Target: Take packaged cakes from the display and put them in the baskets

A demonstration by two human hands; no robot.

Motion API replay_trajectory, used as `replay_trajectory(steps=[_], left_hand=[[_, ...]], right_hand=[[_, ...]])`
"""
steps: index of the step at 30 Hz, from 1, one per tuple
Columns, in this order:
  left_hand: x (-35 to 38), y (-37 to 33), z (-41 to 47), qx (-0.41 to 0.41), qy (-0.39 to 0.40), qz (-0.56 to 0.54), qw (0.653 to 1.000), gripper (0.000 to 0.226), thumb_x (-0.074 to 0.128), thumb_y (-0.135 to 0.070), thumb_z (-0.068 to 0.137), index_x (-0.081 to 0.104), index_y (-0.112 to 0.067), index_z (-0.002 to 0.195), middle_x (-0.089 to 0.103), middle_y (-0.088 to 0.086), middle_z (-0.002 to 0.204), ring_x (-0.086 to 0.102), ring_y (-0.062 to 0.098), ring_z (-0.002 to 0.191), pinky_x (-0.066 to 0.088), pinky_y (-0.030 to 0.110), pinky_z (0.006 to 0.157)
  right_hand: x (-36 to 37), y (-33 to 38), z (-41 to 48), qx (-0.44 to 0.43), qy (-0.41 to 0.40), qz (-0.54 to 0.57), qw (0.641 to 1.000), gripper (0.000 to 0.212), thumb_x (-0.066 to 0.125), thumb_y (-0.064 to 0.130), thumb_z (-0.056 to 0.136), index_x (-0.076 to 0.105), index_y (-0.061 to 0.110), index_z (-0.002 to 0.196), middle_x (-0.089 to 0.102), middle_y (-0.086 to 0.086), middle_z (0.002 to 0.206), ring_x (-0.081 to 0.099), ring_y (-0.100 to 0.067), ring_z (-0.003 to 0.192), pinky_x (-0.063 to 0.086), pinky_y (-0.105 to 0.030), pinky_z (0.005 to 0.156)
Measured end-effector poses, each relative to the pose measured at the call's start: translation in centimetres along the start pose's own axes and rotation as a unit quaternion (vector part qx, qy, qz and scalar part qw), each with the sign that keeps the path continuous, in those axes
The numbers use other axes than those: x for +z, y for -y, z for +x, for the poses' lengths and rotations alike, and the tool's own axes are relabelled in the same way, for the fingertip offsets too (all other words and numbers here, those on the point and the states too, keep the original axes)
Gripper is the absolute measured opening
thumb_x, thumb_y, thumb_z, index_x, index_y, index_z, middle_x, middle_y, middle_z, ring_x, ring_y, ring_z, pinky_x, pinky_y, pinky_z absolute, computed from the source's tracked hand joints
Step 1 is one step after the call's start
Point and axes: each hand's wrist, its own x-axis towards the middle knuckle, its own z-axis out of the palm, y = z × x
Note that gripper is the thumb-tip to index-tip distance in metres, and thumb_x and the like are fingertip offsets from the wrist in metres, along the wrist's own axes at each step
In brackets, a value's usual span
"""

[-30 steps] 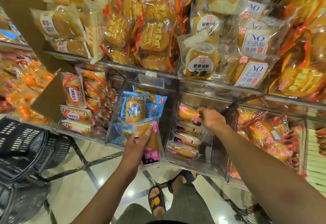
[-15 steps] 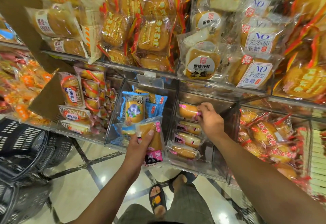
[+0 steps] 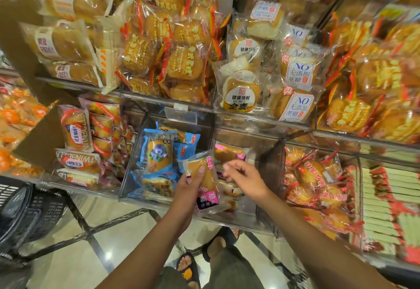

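Head view: picking step. Left hand (image 3: 189, 189) grips one pink-label cake pack (image 3: 208, 185), thumb across its front, just before the clear bin (image 3: 241, 219). Right hand (image 3: 246, 180) hovers over the bin's stock, fingers curled; blurred, so I cannot tell if it pinches anything. Next, I judge: secure a second pack, then carry left to the black basket (image 3: 25, 211).

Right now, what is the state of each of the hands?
Left hand: holds a pink-labelled packaged cake.
Right hand: fingers curled, blurred; cannot be told.
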Motion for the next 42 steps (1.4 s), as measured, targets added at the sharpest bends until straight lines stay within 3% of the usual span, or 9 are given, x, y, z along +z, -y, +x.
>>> replay_trajectory(steps=[5,10,12,16,21,24,31,37,42], left_hand=[[2.3,0.0,0.5,0.006,0.02,0.025,0.999,0.073,0.077,-0.075,0.073,0.064,-0.026,0.125,0.077,0.007,0.116,0.075,0.028,0.106,0.057,0.053,0.097],[2.8,-0.9,0.8,0.107,0.02,0.203,0.973,0.039,0.055,-0.051,0.101,0.06,-0.022,0.127,0.07,-0.002,0.119,0.066,0.011,0.105,0.05,0.026,0.085],[1.1,-0.6,1.8,0.217,-0.028,0.398,0.891,0.044,0.049,-0.05,0.104,0.052,-0.024,0.139,0.059,-0.002,0.136,0.055,0.013,0.121,0.047,0.032,0.099],[-2.4,0.8,4.4,0.329,-0.039,0.695,0.639,0.069,0.034,-0.064,0.099,0.039,-0.026,0.156,0.04,0.001,0.16,0.026,0.029,0.154,0.029,0.054,0.122],[-3.7,1.6,5.9,0.329,-0.01,0.777,0.536,0.068,0.057,-0.06,0.093,0.045,-0.03,0.153,0.039,0.006,0.163,0.021,0.035,0.156,0.011,0.062,0.122],[-4.2,1.8,6.3,0.328,-0.02,0.793,0.514,0.081,0.077,-0.057,0.082,0.047,-0.03,0.152,0.043,0.008,0.161,0.029,0.037,0.153,0.016,0.062,0.12],[-4.7,2.3,6.8,0.323,-0.018,0.79,0.52,0.083,0.074,-0.057,0.085,0.037,-0.034,0.156,0.043,0.009,0.16,0.029,0.037,0.154,0.027,0.062,0.12],[-4.6,2.1,6.3,0.307,-0.005,0.788,0.534,0.078,0.064,-0.058,0.093,0.03,-0.035,0.159,0.029,0.007,0.168,0.015,0.034,0.158,0.016,0.057,0.125],[-4.5,1.3,4.9,0.314,0.017,0.779,0.542,0.076,0.073,-0.055,0.086,0.045,-0.03,0.153,0.038,0.007,0.164,0.026,0.034,0.155,0.029,0.057,0.122]], right_hand=[[0.5,0.6,-1.4,0.002,0.049,0.021,0.999,0.034,0.085,0.048,0.072,0.067,0.033,0.097,0.07,0.015,0.091,0.065,-0.006,0.088,0.05,-0.026,0.083],[-2.6,-0.3,0.5,0.008,0.009,0.013,1.0,0.06,0.088,0.054,0.065,0.071,0.019,0.111,0.074,-0.009,0.101,0.07,-0.023,0.098,0.053,-0.052,0.096],[-4.6,-1.1,1.7,0.004,-0.023,-0.033,0.999,0.054,0.088,0.051,0.066,0.071,0.02,0.106,0.072,-0.014,0.097,0.068,-0.019,0.089,0.053,-0.055,0.093],[-7.4,-1.6,4.2,0.018,-0.022,-0.308,0.951,0.04,0.078,0.051,0.078,0.06,0.032,0.11,0.072,0.005,0.097,0.069,-0.016,0.091,0.056,-0.043,0.083],[-5.4,-1.4,6.5,0.013,0.068,-0.499,0.864,0.045,0.072,0.049,0.088,0.055,0.042,0.129,0.068,0.003,0.121,0.065,-0.025,0.113,0.052,-0.04,0.095],[-3.3,-2.4,7.6,0.023,0.094,-0.529,0.843,0.05,0.069,0.049,0.089,0.052,0.042,0.136,0.066,0.0,0.127,0.061,-0.027,0.12,0.045,-0.04,0.103],[-0.5,-4.8,7.3,-0.014,0.049,-0.578,0.815,0.046,0.068,0.04,0.083,0.058,0.037,0.129,0.056,0.005,0.134,0.041,-0.023,0.132,0.035,-0.041,0.104],[-1.3,-4.0,6.4,-0.004,0.012,-0.538,0.843,0.053,0.07,0.037,0.087,0.052,0.034,0.136,0.048,0.002,0.132,0.044,-0.024,0.129,0.036,-0.04,0.102],[-2.7,-2.0,4.4,0.015,-0.05,-0.533,0.845,0.037,0.062,0.044,0.095,0.056,0.033,0.129,0.052,0.0,0.131,0.05,-0.025,0.125,0.04,-0.041,0.098]])
